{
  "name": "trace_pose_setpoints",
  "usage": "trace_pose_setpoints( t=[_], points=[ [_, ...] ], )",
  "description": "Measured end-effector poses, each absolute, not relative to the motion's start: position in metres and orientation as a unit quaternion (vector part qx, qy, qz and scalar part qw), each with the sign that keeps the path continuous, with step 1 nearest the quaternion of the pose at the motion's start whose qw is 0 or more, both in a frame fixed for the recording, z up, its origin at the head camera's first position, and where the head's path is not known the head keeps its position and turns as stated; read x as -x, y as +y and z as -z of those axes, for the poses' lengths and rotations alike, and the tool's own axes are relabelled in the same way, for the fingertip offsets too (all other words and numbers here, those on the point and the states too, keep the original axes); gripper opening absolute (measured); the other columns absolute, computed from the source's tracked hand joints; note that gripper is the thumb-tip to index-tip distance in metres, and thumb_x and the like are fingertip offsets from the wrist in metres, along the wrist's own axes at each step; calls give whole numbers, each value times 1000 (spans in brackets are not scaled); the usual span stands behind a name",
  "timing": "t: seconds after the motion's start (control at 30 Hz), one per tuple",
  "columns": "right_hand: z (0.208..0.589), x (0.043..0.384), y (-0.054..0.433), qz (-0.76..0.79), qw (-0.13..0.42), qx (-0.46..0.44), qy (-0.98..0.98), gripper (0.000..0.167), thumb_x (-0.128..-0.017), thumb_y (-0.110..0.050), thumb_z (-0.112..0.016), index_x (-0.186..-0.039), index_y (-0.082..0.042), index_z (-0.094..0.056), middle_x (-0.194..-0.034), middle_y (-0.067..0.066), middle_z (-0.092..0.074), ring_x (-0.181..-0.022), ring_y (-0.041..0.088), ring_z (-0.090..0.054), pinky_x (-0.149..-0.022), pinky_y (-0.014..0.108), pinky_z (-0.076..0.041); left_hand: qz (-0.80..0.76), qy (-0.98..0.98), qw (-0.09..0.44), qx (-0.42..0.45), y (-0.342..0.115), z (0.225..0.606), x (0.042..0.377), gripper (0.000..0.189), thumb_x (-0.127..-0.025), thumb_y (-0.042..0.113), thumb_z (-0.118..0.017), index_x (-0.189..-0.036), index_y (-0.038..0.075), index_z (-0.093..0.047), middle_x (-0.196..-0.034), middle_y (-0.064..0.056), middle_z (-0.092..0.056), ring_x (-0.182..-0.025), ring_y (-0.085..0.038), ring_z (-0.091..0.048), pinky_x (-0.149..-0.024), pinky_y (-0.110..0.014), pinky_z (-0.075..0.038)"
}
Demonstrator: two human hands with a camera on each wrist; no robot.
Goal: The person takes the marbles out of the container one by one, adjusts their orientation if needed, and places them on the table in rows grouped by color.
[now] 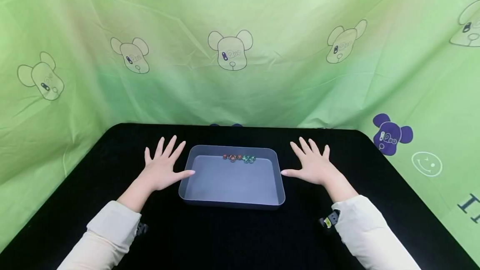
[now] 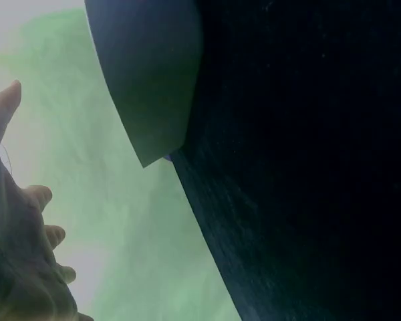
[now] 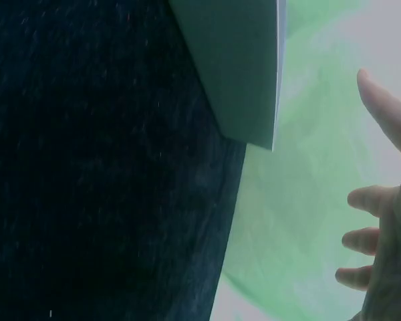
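pale sleeves [image 1: 108, 226] extend over a black table [image 1: 232, 236]; the left hand [image 1: 162, 171] and right hand [image 1: 313, 166], both released and splayed wide, flank a grey tray [image 1: 230, 186]; small reddish pieces [image 1: 233, 158] and green pieces [image 1: 249, 159] sit inside along its far wall; a printed green cloth [image 1: 232, 95] hangs beyond

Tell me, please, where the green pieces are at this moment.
In the head view, the green pieces lie inside the tray, near its far wall, just to the right of the red pieces.
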State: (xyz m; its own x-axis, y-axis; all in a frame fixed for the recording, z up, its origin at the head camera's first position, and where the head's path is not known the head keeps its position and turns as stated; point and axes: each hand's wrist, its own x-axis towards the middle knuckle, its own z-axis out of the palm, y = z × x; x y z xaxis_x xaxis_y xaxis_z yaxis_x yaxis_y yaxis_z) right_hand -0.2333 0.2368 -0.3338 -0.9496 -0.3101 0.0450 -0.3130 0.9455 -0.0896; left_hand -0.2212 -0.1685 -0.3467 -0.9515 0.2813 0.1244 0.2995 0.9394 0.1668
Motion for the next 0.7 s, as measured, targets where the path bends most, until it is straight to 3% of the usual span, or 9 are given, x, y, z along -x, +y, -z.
trace_pose_setpoints(
  t=[0.37,0.7],
  points=[
    [339,237,212,-44,13,-189,-981,100,-67,-74,-41,-138,-7,-20,-140,22,-10,-125,42,-4,-86,65,3,94,-982,48,156,-166,352,219,95,-66,78,-32,-140,21,-14,-144,-6,-1,-128,-32,7,-88,-63,4],
    [342,237,197,-57,6,-208,-977,95,-69,-68,-47,-138,-8,-21,-140,20,-13,-125,40,-6,-88,64,0,89,-980,52,169,-165,353,216,91,-69,74,-36,-139,21,-16,-144,-7,-3,-128,-32,6,-88,-64,1]
  ],
)
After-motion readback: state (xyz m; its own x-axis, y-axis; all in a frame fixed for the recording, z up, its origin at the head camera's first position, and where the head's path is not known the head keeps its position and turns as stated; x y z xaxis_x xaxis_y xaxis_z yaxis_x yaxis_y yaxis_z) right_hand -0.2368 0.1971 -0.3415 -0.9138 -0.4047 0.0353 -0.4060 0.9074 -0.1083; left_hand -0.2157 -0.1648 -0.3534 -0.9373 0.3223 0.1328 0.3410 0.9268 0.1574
